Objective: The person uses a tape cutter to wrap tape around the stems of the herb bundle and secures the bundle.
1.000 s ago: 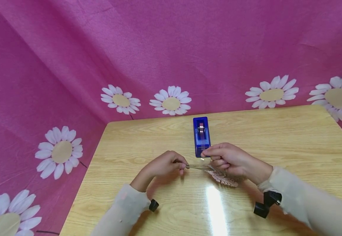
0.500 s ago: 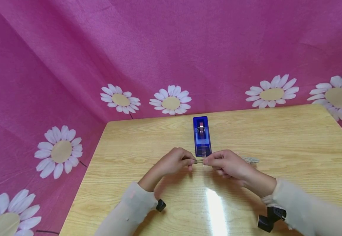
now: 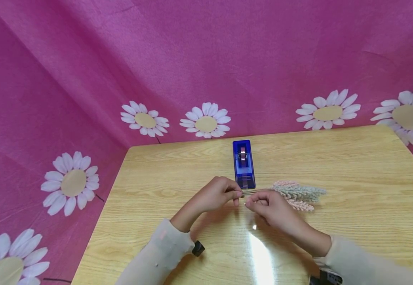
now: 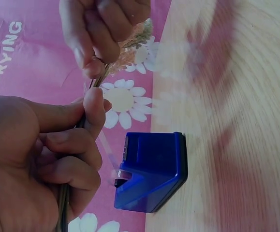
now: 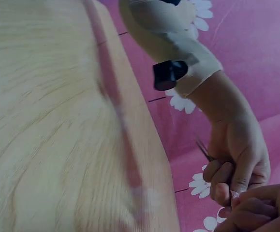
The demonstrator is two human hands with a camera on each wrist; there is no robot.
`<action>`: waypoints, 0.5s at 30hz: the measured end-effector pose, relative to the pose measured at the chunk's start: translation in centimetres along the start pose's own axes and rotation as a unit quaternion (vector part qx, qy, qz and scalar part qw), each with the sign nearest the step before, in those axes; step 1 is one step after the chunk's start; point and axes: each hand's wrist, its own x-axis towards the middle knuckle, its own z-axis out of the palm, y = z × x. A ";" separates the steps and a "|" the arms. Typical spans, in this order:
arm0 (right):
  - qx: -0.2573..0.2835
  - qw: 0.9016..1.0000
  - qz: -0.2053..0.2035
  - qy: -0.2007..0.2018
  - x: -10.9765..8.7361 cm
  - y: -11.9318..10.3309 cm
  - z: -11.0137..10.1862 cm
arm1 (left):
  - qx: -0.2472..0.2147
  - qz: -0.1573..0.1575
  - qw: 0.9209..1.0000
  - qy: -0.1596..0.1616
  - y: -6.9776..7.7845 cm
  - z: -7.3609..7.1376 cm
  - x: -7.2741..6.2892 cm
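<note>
My left hand (image 3: 213, 200) grips a bundle of thin stems (image 3: 257, 191) between thumb and fingers; in the left wrist view the stem ends (image 4: 64, 208) run down past the curled fingers. Pink and pale green flower sprigs (image 3: 300, 193) top the stems and point right, behind my right hand (image 3: 277, 211). The right thumb and forefinger pinch the end of clear tape, seen as a shiny bit of tape (image 5: 234, 194) between the hands. From the blue tape dispenser (image 3: 243, 164), a clear tape strip (image 4: 109, 150) stretches up to the stems near the left fingertips.
The dispenser stands upright on the wooden table (image 3: 177, 170), just beyond the hands. A pink cloth (image 3: 227, 59) with printed daisies hangs behind and left of the table. Bright light reflects off the tabletop near the front.
The right hand has come down and toward me from the dispenser, drawing the tape across the stems. The left hand has moved right with the stems, and the sprigs show more fully.
</note>
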 end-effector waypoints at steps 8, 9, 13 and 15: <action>-0.048 0.989 -0.076 0.119 -0.3 1.6 1.8 | -0.036 -0.008 0.999 0.002 0.2 -0.2 0.1; -0.048 0.986 -0.089 0.136 -0.3 1.8 2.1 | -0.043 -0.009 0.999 0.002 0.2 -0.2 0.1; -0.017 0.976 -0.127 0.177 0.1 2.8 3.0 | -0.079 -0.010 0.997 -0.003 0.2 -0.4 0.2; 0.018 0.974 -0.124 0.187 0.6 3.3 3.3 | -0.096 -0.010 0.995 -0.008 0.2 -0.5 0.2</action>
